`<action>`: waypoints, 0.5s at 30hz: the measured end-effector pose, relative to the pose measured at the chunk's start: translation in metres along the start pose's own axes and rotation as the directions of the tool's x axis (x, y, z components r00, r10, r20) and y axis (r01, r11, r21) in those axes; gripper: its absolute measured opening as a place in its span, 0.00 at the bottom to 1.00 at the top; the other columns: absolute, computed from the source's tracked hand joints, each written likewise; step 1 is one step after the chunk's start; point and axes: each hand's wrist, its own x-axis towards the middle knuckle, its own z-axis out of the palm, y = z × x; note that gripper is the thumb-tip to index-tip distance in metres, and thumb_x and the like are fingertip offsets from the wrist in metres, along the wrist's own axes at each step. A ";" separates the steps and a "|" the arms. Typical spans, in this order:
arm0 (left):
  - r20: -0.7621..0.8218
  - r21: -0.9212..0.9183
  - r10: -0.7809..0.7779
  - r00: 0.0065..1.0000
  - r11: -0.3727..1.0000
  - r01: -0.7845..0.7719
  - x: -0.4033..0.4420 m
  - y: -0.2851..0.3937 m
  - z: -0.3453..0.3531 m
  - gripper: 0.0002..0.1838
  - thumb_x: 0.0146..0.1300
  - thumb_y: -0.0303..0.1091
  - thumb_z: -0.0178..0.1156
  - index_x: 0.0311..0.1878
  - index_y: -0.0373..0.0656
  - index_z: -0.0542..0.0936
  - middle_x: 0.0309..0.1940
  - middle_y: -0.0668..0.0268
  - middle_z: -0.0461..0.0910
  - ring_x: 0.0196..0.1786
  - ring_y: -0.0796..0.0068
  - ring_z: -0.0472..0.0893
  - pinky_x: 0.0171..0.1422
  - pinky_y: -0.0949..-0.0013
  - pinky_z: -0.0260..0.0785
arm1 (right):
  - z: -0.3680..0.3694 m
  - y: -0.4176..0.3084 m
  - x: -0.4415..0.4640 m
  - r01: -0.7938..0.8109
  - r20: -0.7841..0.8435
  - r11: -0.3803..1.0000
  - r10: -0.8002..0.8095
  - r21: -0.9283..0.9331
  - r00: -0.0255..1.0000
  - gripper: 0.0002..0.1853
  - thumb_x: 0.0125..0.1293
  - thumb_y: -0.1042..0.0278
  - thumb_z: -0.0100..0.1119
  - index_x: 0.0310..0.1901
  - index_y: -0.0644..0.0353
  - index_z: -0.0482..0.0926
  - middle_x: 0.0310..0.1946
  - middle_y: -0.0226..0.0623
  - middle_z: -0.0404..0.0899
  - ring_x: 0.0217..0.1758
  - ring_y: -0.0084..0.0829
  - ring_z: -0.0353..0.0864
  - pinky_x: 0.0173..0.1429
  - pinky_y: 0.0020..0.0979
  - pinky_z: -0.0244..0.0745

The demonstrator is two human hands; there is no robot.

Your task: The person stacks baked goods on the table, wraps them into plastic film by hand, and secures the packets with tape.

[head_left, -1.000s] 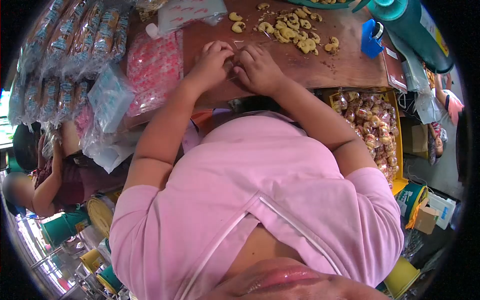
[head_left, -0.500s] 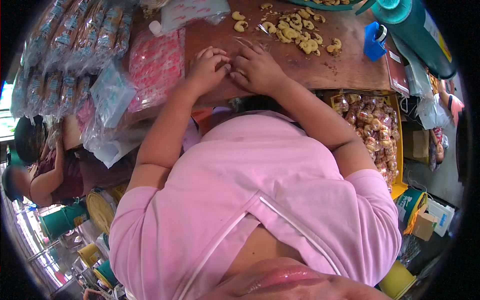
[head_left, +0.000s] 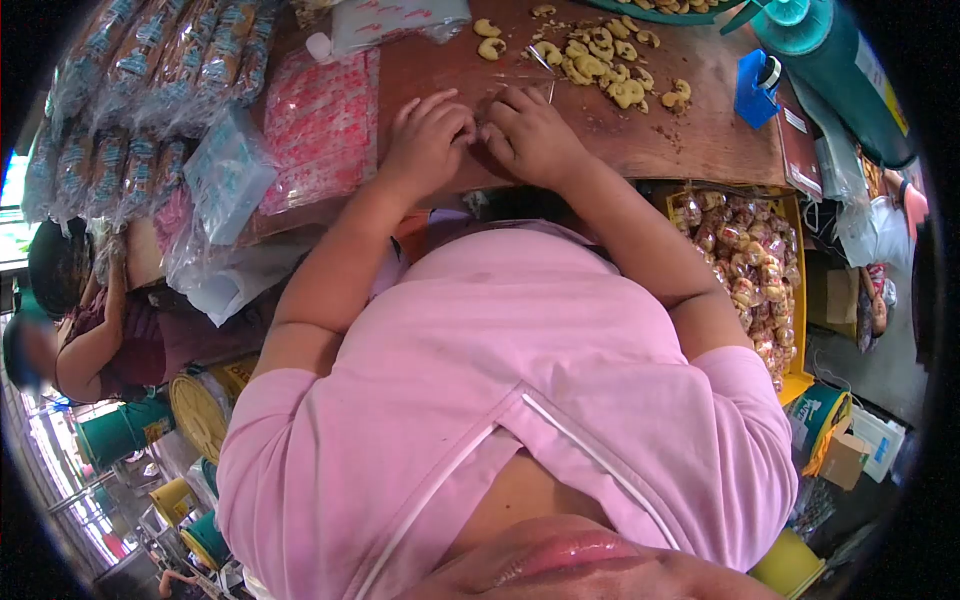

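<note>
Both hands rest at the brown table [head_left: 640, 145], close together and apart by a small gap. My left hand [head_left: 430, 145] is curled, its fingertips pointing toward the other hand. My right hand [head_left: 532, 135] has bent fingers over a piece of clear film that lies just beyond it. Whatever either hand pinches is hidden or too small to name. Past my right hand lies a pile of curved, cashew-shaped pieces [head_left: 605, 60], with a small metal item at its left edge. Pink-printed plastic bags [head_left: 318, 130] lie left of my left hand.
Wrapped brown packs [head_left: 150, 70] stack at the far left. A blue tape dispenser [head_left: 757, 88] and a teal jug [head_left: 835, 70] stand at the right. A yellow crate [head_left: 797, 290] of wrapped pieces sits below the table's right side. Another person [head_left: 110, 340] is at the left.
My hands met, then drew slightly apart. Thin clear film that showed between them now lies beyond my right hand. The whole view has shifted slightly.
</note>
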 end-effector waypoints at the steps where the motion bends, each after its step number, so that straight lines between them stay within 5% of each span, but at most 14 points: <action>1: 0.014 -0.023 0.023 1.000 0.999 -0.023 0.005 -0.003 -0.001 0.08 0.64 0.35 0.65 0.45 0.49 0.80 0.51 0.65 0.83 0.68 0.58 0.76 0.73 0.47 0.60 | 0.000 0.001 0.000 -0.012 -0.002 1.000 0.012 0.006 1.000 0.11 0.68 0.61 0.57 0.43 0.59 0.82 0.45 0.42 0.82 0.54 0.49 0.78 0.63 0.51 0.73; 8: 0.078 -0.225 -0.043 0.996 0.972 0.059 0.008 -0.014 0.004 0.08 0.65 0.32 0.64 0.46 0.46 0.79 0.44 0.60 0.84 0.53 0.54 0.82 0.62 0.51 0.67 | 0.010 0.003 0.000 -0.041 -0.067 0.998 0.038 -0.044 0.997 0.14 0.64 0.61 0.61 0.45 0.60 0.80 0.44 0.46 0.80 0.51 0.53 0.78 0.59 0.52 0.74; 15: 0.099 -0.186 -0.100 0.990 0.975 0.117 -0.006 0.000 -0.007 0.17 0.64 0.37 0.69 0.53 0.45 0.77 0.44 0.65 0.85 0.56 0.56 0.81 0.62 0.50 0.67 | 0.008 -0.009 0.004 -0.117 0.021 0.992 0.118 -0.042 0.993 0.13 0.61 0.60 0.63 0.47 0.53 0.82 0.47 0.45 0.80 0.53 0.52 0.78 0.57 0.52 0.76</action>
